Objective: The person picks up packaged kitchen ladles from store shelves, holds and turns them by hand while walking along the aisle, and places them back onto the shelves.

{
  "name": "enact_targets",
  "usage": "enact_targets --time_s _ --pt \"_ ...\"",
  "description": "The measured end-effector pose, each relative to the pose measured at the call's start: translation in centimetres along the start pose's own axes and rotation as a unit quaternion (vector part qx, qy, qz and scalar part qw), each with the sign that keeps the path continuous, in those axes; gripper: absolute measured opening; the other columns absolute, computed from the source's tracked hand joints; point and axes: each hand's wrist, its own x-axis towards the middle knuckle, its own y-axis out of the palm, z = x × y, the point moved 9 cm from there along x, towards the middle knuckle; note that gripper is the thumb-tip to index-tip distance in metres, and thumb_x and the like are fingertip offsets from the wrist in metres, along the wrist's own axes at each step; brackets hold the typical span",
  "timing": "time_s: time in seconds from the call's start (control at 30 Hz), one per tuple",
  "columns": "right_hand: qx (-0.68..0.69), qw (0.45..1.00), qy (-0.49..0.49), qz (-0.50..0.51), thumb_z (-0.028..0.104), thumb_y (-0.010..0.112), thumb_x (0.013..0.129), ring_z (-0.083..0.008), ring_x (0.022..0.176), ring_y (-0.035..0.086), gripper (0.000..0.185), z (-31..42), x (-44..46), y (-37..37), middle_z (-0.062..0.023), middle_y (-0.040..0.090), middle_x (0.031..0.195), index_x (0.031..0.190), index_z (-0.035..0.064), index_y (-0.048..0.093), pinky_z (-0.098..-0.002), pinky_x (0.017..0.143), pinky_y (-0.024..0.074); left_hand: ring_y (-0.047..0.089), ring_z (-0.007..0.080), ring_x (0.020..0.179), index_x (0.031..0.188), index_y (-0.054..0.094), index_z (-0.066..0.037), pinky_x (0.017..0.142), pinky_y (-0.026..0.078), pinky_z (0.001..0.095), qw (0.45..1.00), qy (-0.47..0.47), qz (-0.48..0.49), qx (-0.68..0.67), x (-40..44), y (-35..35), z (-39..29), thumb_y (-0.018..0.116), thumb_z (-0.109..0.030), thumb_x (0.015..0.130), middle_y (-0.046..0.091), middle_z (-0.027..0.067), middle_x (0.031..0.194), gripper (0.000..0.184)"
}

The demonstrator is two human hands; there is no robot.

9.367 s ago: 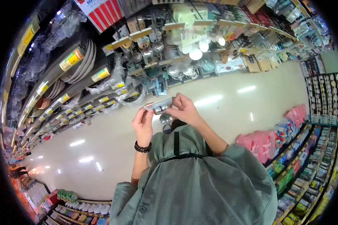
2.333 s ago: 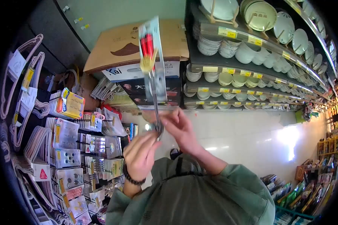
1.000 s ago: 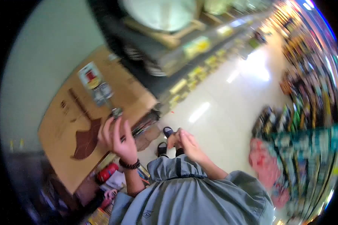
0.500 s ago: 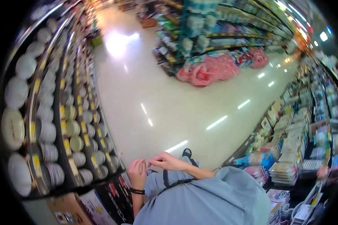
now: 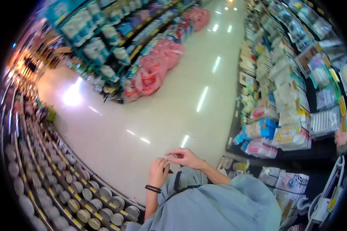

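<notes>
My left hand [image 5: 158,172], with a dark beaded bracelet [image 5: 153,188] at its wrist, is raised in front of my body. Its fingers are loosely bent and I see nothing in them. Beside it, my right hand [image 5: 185,158] has its fingers partly stretched out toward the left hand, also with nothing visible in it. The fingertips of the two hands are close together; whether they touch I cannot tell. Below them is my loose grey-blue garment [image 5: 208,204], with a dark strap [image 5: 177,180] at the front.
Shelves of stacked round dishes [image 5: 86,194] curve along the left. Packaged goods [image 5: 293,134] fill racks on the right, with hangers [image 5: 331,188] near the lower corner. Pink plastic bags [image 5: 156,69] lie on the shiny floor [image 5: 165,119] by the middle shelf [image 5: 115,42].
The view has swung to the right, so the middle shelf and pink bags now sit farther left and the right racks show more. Both hands stay close together in front of me.
</notes>
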Motion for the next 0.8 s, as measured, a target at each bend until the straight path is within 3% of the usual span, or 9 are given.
enact_targets --time_s 0.03,0.13,0.2,0.3,0.4,0.63,0.8 --pt "0.021 1.0 -0.008 -0.007 0.01 0.065 0.089 -0.0042 0.065 0.036 0.03 -0.1 0.4 -1.4 0.0063 0.036 0.074 0.118 0.0037 0.064 -0.0216 0.058 0.0325 0.057 0.0324 0.1 0.102 0.063 -0.003 0.086 0.047 0.041 0.999 0.021 0.022 -0.01 1.6 1.5 0.3 0.065 -0.011 0.083 0.062 0.014 0.102 0.02" --pt "0.024 0.998 -0.016 -0.056 0.01 0.063 0.09 -0.004 0.067 0.039 0.031 1.1 1.9 -6.3 0.006 0.041 0.075 0.121 0.0038 0.063 -0.0208 0.061 0.0343 0.057 0.0331 0.099 0.102 0.063 -0.002 0.085 0.048 0.0409 0.995 0.057 0.076 -0.029 7.6 3.9 -0.5 0.065 -0.01 0.083 0.061 0.0148 0.1 0.02" --pt "0.109 0.99 0.017 -0.091 0.017 0.057 0.095 -0.0044 0.069 0.041 0.028 0.8 3.0 -9.3 0.0054 0.045 0.079 0.119 0.0032 0.063 -0.0211 0.061 0.0343 0.057 0.0333 0.098 0.101 0.063 -0.002 0.084 0.047 0.0411 0.99 0.056 0.124 -0.033 12.2 5.3 -1.0 0.064 -0.009 0.083 0.061 0.0148 0.1 0.02" --pt "0.107 0.988 0.016 -0.107 0.025 0.049 0.1 -0.0044 0.07 0.045 0.031 -0.5 7.6 -13.6 0.0046 0.051 0.081 0.115 0.0038 0.065 -0.0208 0.06 0.0358 0.057 0.0334 0.096 0.101 0.063 -0.002 0.083 0.047 0.0409 0.986 0.069 0.145 -0.046 18.2 7.8 1.8 0.064 -0.01 0.083 0.062 0.0145 0.1 0.021" --pt "0.118 0.982 0.086 -0.12 0.016 0.045 0.101 -0.0077 0.07 0.047 0.028 -1.0 12.1 -17.7 0.0012 0.052 0.077 0.116 0.0003 0.064 -0.0237 0.068 0.0427 0.057 0.0327 0.096 0.102 0.063 -0.003 0.083 0.047 0.0422 0.98 0.084 0.171 -0.051 24.9 9.2 3.4 0.064 -0.012 0.083 0.062 0.0134 0.098 0.021" --pt "0.083 0.983 0.082 -0.138 0.011 0.065 0.089 -0.0042 0.074 0.048 0.029 7.5 23.6 -27.6 0.0061 0.052 0.079 0.117 0.0056 0.065 -0.0209 0.068 0.0412 0.058 0.0331 0.096 0.103 0.063 -0.004 0.083 0.047 0.0417 0.981 0.094 0.149 -0.084 45.0 8.1 5.6 0.063 -0.013 0.084 0.063 0.0139 0.1 0.021" --pt "0.082 0.971 0.013 -0.226 0.014 0.053 0.097 -0.0056 0.071 0.047 0.023 13.0 27.9 -35.7 0.0041 0.049 0.077 0.112 0.001 0.065 -0.0229 0.066 0.0394 0.059 0.0327 0.098 0.103 0.063 -0.003 0.085 0.047 0.0408 0.976 0.146 0.153 -0.051 58.7 8.1 4.0 0.064 -0.013 0.085 0.064 0.0137 0.101 0.021"
